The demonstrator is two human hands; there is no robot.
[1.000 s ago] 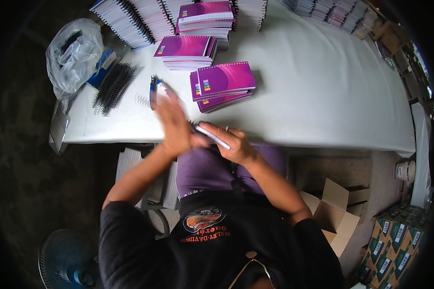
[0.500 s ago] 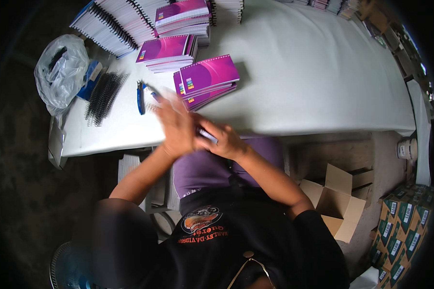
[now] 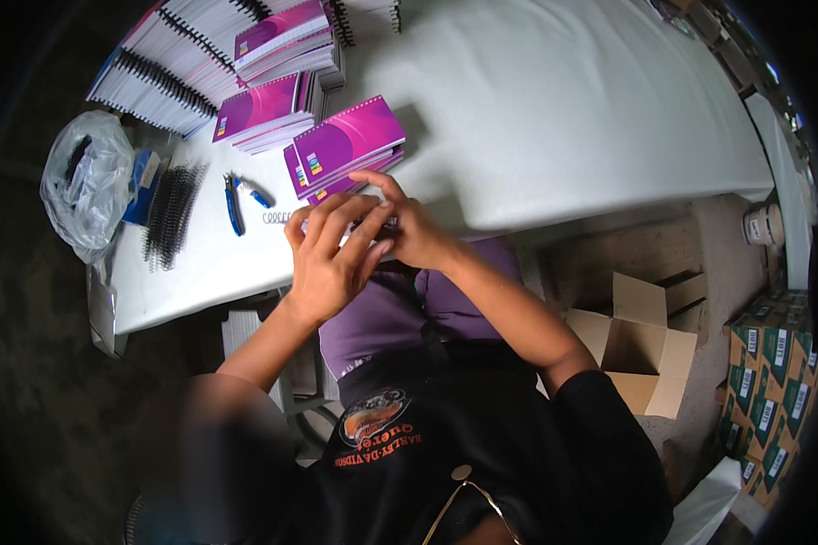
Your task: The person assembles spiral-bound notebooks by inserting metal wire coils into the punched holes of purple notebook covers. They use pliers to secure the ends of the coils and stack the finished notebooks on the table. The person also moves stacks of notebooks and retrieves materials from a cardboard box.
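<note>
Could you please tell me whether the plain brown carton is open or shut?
Open: the carton has its flaps spread outward, and its inside shows.

A bench [image 3: 518,100] under a white cloth [image 3: 627,154] filled twelve o'clock, its surface brightly lit. Dim, dark floor [image 3: 27,300] lay at nine o'clock, paler grey floor [image 3: 716,250] at three; an open cardboard box [image 3: 641,350] stood between three and four.

passable: tablecloth [image 3: 554,118], right | blocking: notebook stack [image 3: 350,138], ahead; pliers [image 3: 234,216], left
</note>
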